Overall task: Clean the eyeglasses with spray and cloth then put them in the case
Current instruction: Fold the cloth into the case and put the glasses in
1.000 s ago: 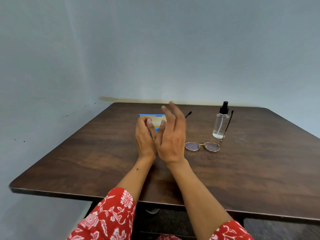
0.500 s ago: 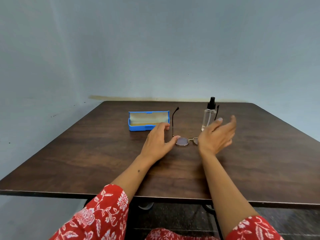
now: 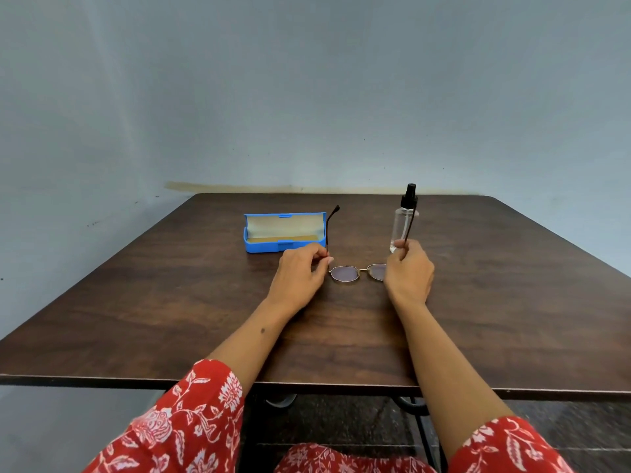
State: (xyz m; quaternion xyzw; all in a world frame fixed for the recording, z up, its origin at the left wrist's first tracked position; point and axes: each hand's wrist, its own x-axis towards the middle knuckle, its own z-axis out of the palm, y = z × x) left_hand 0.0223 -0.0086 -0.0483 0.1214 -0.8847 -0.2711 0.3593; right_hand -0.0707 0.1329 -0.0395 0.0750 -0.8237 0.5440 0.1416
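Glasses (image 3: 356,273): frame centre, lenses down on worktop (image 3: 512,302). Left hand (image 3: 300,271) and right hand (image 3: 408,273) each pinch a temple. Advice: lift level, both grips even; avoid touching lenses.

A pair of thin gold-rimmed eyeglasses (image 3: 356,273) is lying lenses-down on the dark brown wooden table (image 3: 512,285), its dark temples pointing away from the person. The left hand (image 3: 302,271) is pinching the left temple near the hinge; the right hand (image 3: 408,271) is gripping the right temple. An open blue plastic eyeglass case (image 3: 283,233) with a pale lining is sitting beyond the left hand. A clear, black-capped spray bottle (image 3: 403,223) is standing upright just beyond the right hand. Red floral sleeves (image 3: 191,421) are covering both upper arms.
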